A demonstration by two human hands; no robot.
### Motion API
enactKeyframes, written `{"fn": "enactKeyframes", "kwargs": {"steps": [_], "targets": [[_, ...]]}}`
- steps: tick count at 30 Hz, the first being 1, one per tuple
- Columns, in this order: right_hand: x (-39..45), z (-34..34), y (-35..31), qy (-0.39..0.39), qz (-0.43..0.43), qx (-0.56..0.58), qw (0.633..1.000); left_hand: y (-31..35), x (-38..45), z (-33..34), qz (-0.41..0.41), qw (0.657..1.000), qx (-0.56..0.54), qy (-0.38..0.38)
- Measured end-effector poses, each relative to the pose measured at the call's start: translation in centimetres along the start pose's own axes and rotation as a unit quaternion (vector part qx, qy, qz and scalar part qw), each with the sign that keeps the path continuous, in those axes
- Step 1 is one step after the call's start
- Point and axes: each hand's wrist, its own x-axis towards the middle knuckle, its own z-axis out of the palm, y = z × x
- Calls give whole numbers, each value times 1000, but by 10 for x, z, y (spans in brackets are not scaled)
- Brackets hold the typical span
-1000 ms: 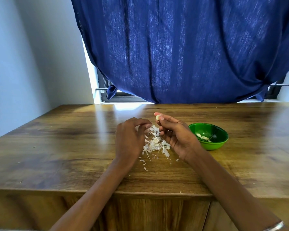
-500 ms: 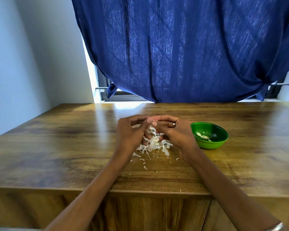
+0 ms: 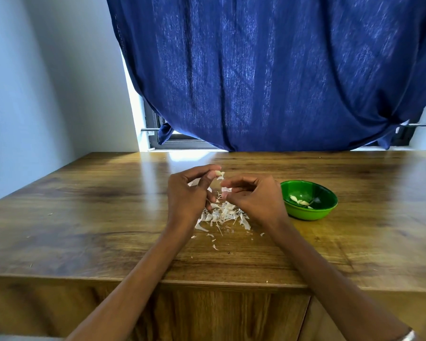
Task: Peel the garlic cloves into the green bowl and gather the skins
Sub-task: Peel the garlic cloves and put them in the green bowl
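Both forearms reach in over the worktop's [image 3: 84,217] near edge toward its middle. A heap of garlic skins [image 3: 223,214] lies under the hands. The right hand [image 3: 253,199] curls, grip pinching a skin scrap [image 3: 226,189]. The left hand [image 3: 190,193], raised, pinches a garlic clove [image 3: 218,173]. Toward the right edge, the green bowl [image 3: 320,212] holds peeled cloves [image 3: 299,201].

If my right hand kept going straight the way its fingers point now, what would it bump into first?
Probably the left hand: the right hand points left across a small gap, toward the garlic clove pinched there. Depth is unclear.
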Motion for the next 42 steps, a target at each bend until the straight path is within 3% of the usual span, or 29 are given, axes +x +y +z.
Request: {"fn": "enactKeyframes", "kwargs": {"steps": [4, 9, 20, 23, 26, 31, 36, 39, 42], "targets": [[2, 2, 1, 27, -10, -45, 999, -2, 0, -1, 7, 1000, 18, -4], [3, 4, 9, -2, -4, -107, 994, -4, 0, -1, 26, 999, 30, -9], [7, 3, 14, 38, -21, -109, 993, -7, -3, 2, 72, 990, 124, -5], [6, 3, 9, 64, -47, -65, 995, -4, -4, 3, 89, 985, 149, -12], [3, 5, 6, 11, -52, -44, 998, -3, -4, 3, 83, 987, 134, -6], [4, 3, 12, -36, 4, -146, 989, -5, -2, 0, 79, 991, 107, 22], [4, 4, 6, 31, -46, -61, 997, -3, -5, 3, 98, 986, 135, -5], [2, 4, 2, 23, -47, -15, 999, -1, -5, 3, 96, 986, 137, -8], [3, 4, 5, 10, -24, -54, 998, -2, -5, 3, 91, 988, 121, 11]]}}
